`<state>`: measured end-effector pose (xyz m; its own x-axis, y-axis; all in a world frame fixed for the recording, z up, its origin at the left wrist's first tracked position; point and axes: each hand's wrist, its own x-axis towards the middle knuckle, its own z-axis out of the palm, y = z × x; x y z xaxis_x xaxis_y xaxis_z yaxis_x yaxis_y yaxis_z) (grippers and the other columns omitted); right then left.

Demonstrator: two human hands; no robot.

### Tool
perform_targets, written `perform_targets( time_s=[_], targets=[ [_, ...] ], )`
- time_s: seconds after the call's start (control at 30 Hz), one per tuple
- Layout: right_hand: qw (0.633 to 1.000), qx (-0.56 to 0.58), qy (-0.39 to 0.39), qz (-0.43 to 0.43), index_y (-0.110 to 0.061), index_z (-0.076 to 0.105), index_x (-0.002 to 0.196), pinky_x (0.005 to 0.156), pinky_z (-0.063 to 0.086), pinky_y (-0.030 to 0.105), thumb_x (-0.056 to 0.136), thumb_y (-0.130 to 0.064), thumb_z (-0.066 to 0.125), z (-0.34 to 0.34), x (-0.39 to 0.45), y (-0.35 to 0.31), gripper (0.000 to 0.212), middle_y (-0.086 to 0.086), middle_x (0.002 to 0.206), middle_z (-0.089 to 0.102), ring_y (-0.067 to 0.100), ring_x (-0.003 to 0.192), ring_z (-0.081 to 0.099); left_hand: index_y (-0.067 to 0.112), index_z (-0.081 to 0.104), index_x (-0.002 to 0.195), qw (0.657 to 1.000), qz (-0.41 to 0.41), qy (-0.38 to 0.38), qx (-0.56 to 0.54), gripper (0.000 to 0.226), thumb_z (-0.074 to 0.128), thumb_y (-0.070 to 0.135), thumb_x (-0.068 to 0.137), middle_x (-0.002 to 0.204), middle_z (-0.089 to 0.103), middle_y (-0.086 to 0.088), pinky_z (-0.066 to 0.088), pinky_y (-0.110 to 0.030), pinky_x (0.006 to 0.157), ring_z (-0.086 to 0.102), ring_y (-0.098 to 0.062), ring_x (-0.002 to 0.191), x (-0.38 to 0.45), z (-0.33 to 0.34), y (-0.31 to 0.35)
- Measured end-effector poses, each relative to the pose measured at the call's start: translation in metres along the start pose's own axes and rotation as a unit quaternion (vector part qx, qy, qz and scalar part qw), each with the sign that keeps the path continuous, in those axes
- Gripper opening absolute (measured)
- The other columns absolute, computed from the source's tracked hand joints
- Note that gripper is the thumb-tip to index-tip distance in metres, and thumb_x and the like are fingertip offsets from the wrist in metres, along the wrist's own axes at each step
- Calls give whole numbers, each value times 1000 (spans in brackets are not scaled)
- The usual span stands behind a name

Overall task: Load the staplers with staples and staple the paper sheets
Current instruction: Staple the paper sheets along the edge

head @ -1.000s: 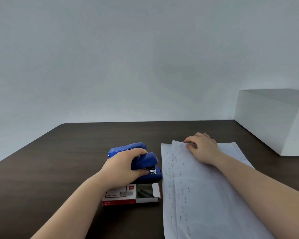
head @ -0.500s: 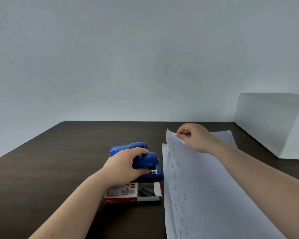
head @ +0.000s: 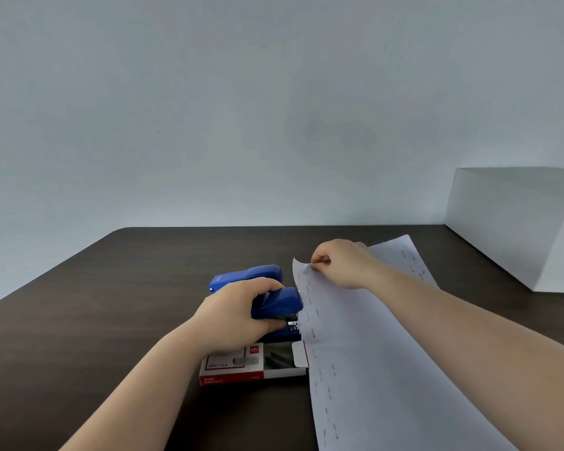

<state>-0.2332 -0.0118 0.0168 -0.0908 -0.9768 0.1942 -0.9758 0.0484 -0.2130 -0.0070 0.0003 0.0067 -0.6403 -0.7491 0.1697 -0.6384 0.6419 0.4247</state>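
Your left hand (head: 238, 315) is wrapped over the near blue stapler (head: 279, 304), fingers curled across its top and thumb along the near side, w/ the stapler's metal mouth pointing right and sitting right at the left edge of the paper sheets (head: 365, 353). A second blue stapler (head: 246, 276) lies just behind it on the dark table (head: 111, 320), partly hidden by your hand, so you can't tell if the two touch. Your right hand (head: 342, 265) is closed in a pinch on the far left corner of the top sheet, thumb & forefinger together, lifting that corner off the table so the left edge curves up. The sheets run from that corner down toward the bottom right, w/ rows of short dark marks along the left side and a few near the far right corner; what they are is too small to tell. The staple box (head: 241, 366), red & white, sits just in front of the near stapler, its right end open w/ the flap up, dark staple strips (head: 275, 359) showing inside. The box's right end is just beside the paper edge. A white box (head: 515, 229) stands at the far right of the table, well apart from the sheets.
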Motion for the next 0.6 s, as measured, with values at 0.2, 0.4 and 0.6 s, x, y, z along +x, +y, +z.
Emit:
perform_targets(
  time_s=[0.2,0.4,0.6],
  targets=[
    [999,-35,-16,-6,-25,66,104,94,35,39,96,-30,43,3,3,-6,25,-4,108,67,22,105,58,35,57,120,999,27,28,-37,39,68,30,82,103,63,19,49,-30,92,59,-4,96,-5,-2,6],
    [999,-34,-7,-12,-23,66,105,93,36,39,96,-28,43,6,3,-18,25,-3,106,68,21,102,59,33,57,125,998,34,39,-35,34,58,31,91,99,62,18,42,-11,76,57,-3,87,-8,-1,7],
    [1000,-24,-17,5,-25,65,103,94,34,40,95,-28,42,8,4,-15,25,-5,108,67,20,105,58,9,59,81,990,-27,76,-112,43,36,41,98,68,54,-1,40,-26,70,48,-9,65,0,1,22]
  ],
)
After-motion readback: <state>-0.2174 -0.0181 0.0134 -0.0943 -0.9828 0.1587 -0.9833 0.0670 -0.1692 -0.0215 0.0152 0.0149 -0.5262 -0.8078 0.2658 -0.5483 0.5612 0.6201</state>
